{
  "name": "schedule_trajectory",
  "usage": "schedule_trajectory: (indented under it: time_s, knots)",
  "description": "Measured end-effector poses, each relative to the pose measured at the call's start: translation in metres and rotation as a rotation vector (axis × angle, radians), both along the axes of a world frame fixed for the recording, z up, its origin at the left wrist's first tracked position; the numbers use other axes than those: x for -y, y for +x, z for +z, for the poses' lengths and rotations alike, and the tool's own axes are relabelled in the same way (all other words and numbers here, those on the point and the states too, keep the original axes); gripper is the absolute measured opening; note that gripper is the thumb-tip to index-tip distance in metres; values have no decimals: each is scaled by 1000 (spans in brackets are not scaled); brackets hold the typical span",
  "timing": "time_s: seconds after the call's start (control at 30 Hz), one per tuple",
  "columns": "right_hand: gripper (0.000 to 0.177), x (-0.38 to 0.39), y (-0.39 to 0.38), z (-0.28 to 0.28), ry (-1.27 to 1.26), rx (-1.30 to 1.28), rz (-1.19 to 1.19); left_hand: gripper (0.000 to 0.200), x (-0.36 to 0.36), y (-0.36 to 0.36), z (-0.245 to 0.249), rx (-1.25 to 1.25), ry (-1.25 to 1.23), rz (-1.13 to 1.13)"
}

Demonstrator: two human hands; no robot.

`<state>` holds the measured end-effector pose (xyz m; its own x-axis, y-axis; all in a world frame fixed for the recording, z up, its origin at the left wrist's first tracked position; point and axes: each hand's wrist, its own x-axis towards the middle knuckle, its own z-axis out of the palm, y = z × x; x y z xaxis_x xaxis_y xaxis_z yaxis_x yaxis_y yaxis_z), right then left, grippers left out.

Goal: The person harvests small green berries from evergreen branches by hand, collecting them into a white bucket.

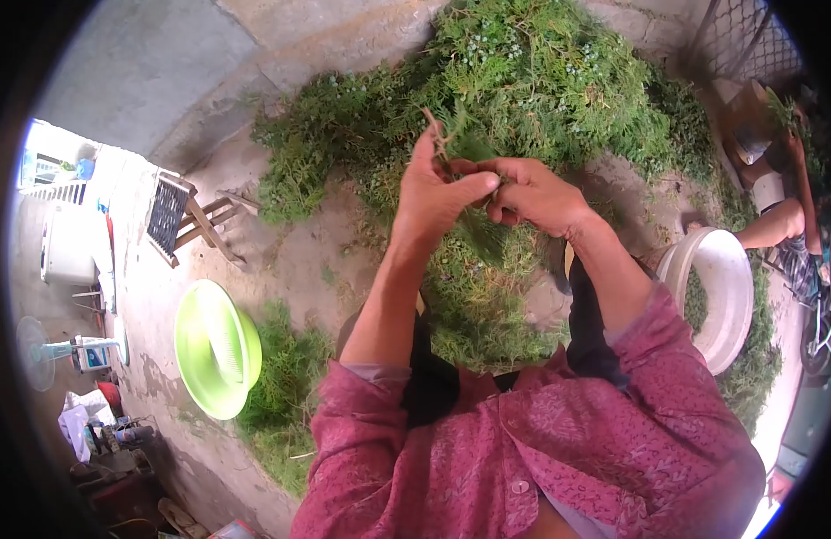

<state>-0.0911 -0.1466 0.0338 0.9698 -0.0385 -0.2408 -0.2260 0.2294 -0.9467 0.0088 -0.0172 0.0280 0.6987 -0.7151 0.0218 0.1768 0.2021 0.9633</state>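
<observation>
In front of my chest, both of my hands come together over the floor. My left hand (431, 196) is closed around a leafy evergreen sprig (475, 146), whose brown stem ends stick up past the fingers. My right hand (539, 195) meets it at the left thumb, its fingers pinched on the same greenery; the exact spot between the fingertips is hidden. Beyond the hands rises a big heap of cut evergreen branches (559, 90), dotted with pale blue-green cones. Loose clippings (496, 314) lie below, between my legs.
To the left sit a lime green basin (189, 350) and a small folding stool (204, 216). A white bucket (741, 296) stands at my right. Past it another person's leg (775, 225) and arm show beside more branches. A fan (40, 350) is at the far left.
</observation>
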Motion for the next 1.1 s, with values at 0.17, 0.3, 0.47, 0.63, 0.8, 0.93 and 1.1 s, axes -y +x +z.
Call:
schedule_trajectory:
  time_s: [0.17, 0.3, 0.47, 0.63, 0.8, 0.93, 1.1]
  knots:
    - [60, -2, 0, -12, -219, -47, -38, 59, 4, -6, -8, 52, 192, 9]
    - [62, -4, -1, -6, -261, -70, -31, 54, 2, -6, -5, 49, 193, 59]
    - [63, -1, 0, -9, -278, 14, -47, 52, 5, -8, -5, 15, 162, 30]
    - [60, 0, 1, -7, -229, 17, -78, 44, 6, -5, -11, 100, 192, 111]
    - [48, 11, -1, 0, -76, 57, -295, 29, -6, 14, -5, -77, -52, 208]
    - [17, 21, -1, -1, 164, 92, -470, 27, -13, 29, -10, -185, -90, 295]
    - [27, -28, 1, -7, -698, 313, -313, 28, -7, 25, -12, -226, -69, 326]
